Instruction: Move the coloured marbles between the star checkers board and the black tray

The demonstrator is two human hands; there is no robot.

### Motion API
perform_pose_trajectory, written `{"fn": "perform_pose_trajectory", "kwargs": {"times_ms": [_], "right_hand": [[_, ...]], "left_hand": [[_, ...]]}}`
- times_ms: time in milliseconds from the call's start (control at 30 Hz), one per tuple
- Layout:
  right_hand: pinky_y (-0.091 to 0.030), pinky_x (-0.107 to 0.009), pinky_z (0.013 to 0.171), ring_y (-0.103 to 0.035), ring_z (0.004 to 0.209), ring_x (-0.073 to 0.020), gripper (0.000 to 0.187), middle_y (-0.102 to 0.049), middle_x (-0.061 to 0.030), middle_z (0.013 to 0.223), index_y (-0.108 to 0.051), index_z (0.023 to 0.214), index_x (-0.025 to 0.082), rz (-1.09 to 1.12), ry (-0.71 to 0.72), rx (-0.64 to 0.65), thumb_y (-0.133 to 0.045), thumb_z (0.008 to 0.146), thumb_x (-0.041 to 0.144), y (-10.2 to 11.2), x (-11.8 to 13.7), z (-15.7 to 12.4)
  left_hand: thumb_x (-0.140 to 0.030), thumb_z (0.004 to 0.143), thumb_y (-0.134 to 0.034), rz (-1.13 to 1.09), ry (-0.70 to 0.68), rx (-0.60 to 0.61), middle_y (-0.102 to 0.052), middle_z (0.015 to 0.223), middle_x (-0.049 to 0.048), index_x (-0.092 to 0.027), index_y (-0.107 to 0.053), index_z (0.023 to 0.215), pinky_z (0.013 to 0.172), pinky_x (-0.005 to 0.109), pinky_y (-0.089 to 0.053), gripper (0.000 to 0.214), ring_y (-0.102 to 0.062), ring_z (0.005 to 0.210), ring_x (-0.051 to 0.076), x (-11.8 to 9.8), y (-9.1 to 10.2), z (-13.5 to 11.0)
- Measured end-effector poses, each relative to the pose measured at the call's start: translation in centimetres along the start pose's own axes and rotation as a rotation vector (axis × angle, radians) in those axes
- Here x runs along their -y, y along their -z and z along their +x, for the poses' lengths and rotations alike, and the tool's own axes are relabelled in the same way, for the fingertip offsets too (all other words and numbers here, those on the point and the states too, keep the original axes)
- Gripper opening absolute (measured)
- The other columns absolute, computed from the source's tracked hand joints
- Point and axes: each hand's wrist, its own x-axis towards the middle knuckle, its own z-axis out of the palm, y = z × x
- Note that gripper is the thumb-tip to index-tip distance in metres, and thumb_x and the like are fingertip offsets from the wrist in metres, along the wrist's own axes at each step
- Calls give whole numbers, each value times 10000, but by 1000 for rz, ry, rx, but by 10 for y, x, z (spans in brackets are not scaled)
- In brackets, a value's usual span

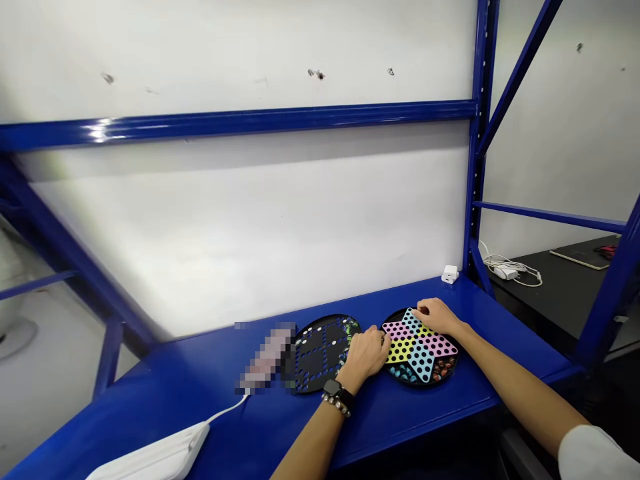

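Observation:
A star-shaped Chinese checkers board [421,361], with pink, yellow and blue points full of black holes, lies in a round black tray [411,383]. Blue and reddish marbles [443,367] sit in tray compartments beside the star. At the star's left edge is my left hand [367,351], its fingers curled and their tips partly hidden. My right hand [438,315] bends over the upper rim, fingertips pinched together near the top blue point; anything between them is too small to make out. A second round black board [320,353], with greenish marbles along its right side, lies left of my left hand.
A pixelated pinkish object [270,357] lies at the left board's edge, with a white cable running to a white power strip [155,453]. A white charger [450,274] stands at the back right. Blue frame posts [475,167] rise from the blue tabletop [250,440].

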Motion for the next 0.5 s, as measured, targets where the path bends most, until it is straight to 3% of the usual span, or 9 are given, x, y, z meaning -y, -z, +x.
{"fn": "perform_pose_trajectory", "kwargs": {"times_ms": [300, 500], "right_hand": [[-287, -254, 585, -437, 575, -123, 364, -545, 4, 601, -430, 580, 194, -4, -9, -1, -489, 880, 391, 3, 3, -1], [-296, -250, 586, -450, 587, -124, 369, -548, 7, 609, -443, 601, 196, 14, -5, 13, -470, 892, 421, -1, -2, 2]], "left_hand": [[-408, 970, -299, 10, -6, 8, -724, 888, 112, -175, -704, 745, 728, 286, -430, 519, -675, 807, 213, 3, -1, 4], [-434, 986, -264, -177, 60, -21, -716, 794, 69, -187, -656, 700, 643, 258, -378, 545, -650, 739, 178, 11, 2, 8]]}}
